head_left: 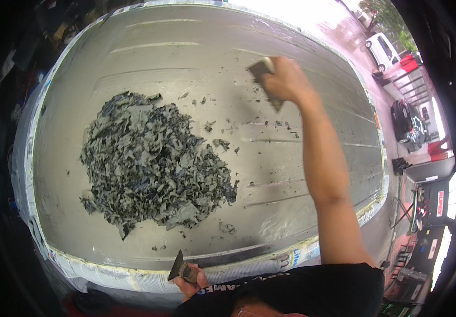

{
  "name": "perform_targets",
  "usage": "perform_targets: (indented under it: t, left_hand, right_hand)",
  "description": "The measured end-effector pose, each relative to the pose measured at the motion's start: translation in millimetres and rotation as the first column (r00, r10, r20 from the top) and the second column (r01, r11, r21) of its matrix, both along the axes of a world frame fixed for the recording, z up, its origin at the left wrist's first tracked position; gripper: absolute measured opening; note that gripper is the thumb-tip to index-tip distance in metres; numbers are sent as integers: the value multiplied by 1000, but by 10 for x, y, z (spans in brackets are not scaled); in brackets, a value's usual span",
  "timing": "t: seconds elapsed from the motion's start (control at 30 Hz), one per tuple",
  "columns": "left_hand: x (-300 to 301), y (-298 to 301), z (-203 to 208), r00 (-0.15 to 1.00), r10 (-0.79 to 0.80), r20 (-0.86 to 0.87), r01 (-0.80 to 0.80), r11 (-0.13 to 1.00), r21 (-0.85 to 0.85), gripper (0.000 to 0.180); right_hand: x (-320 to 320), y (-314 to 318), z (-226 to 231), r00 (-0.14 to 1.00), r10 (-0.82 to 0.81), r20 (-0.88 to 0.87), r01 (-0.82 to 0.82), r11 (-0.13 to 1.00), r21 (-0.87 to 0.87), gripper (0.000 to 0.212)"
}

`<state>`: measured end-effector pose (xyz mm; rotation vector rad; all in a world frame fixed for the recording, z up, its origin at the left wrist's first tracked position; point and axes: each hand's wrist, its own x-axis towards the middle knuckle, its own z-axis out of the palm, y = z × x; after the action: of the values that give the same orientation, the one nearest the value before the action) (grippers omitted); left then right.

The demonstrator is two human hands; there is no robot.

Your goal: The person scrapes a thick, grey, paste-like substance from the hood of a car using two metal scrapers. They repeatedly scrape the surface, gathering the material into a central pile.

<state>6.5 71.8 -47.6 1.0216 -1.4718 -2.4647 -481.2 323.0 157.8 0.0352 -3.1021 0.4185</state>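
My right arm reaches out over a large bare-metal vehicle roof (228,31). In my right hand (290,82) is a wide flat scraper (261,70), its blade tilted over the far right part of the metal, slightly blurred. Close to my body, at the near edge, my left hand (192,282) grips a putty knife (177,266) with a flared dark blade pointing up and away. Left of centre lies a big heap of grey peeled paint flakes (154,164). Smaller loose flakes (221,143) are scattered between the heap and my right hand.
Newspaper masking (127,277) and tape line the roof's rim. Shallow raised ribs (275,140) run across the metal. Beyond the right side stand a dark car (407,124), a white van (382,51) and a red-and-white barrier (439,148). Workshop clutter fills the lower right.
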Motion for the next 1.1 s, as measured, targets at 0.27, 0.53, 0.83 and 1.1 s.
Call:
perform_targets:
  t: [0.27,0.53,0.83,1.1]
  left_hand:
    - [-155,163,201,947,-148,-287,-61,789,-611,50]
    - [-125,170,92,934,-101,-343,-159,743,-650,49]
    - [-120,152,162,929,-174,-327,-74,779,-623,47]
    - [-139,138,183,918,-180,-355,-87,779,-620,48]
  right_hand:
    - [310,-654,-215,977,123,175,-154,972,177,27]
    - [314,-586,274,979,189,73,-181,978,-105,34]
    - [456,78,-124,964,215,156,-228,971,68,35]
    - [495,-96,339,927,270,261,-259,963,-75,33]
